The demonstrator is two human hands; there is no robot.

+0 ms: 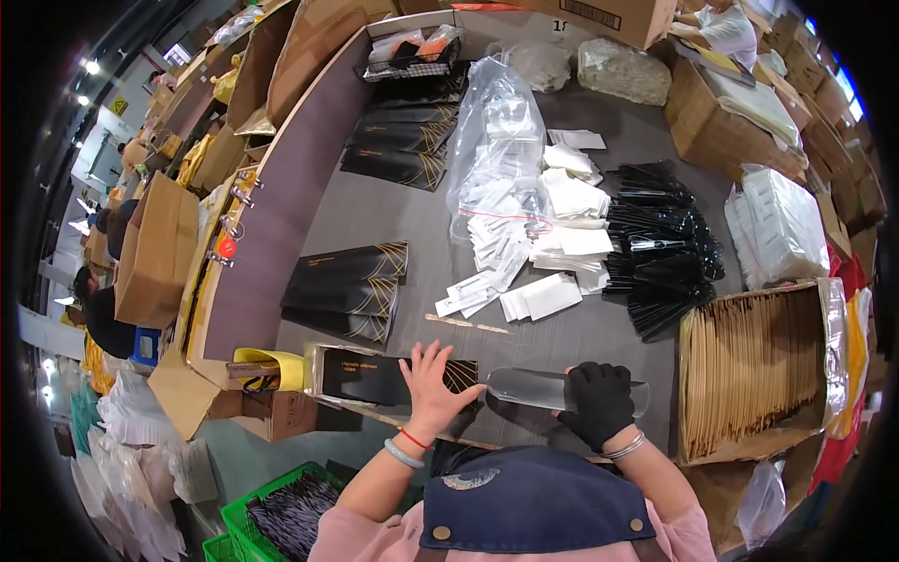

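Note:
My left hand [433, 389] is bare, with its fingers spread. It lies on a black packaging sleeve with gold lines [361, 377], which sits in a clear-edged holder at the table's near edge. My right hand [599, 405], in a black glove with bare fingertips, is wrapped round a long, see-through grey piece with a rounded left end [526, 387]. That piece lies level over the table, its rounded tip close to my left thumb. What it is exactly, I cannot tell. More black sleeves [342, 288] lie fanned out beyond my left hand.
A plastic bag [496, 131] spills white paper packets [569, 201] mid-table. Right of them are shiny black wrapped pieces [660, 248]. A carton of thin wooden sticks [754, 375] stands at right. A low purple wall [281, 201] borders the left; a green crate [239, 510] stands below.

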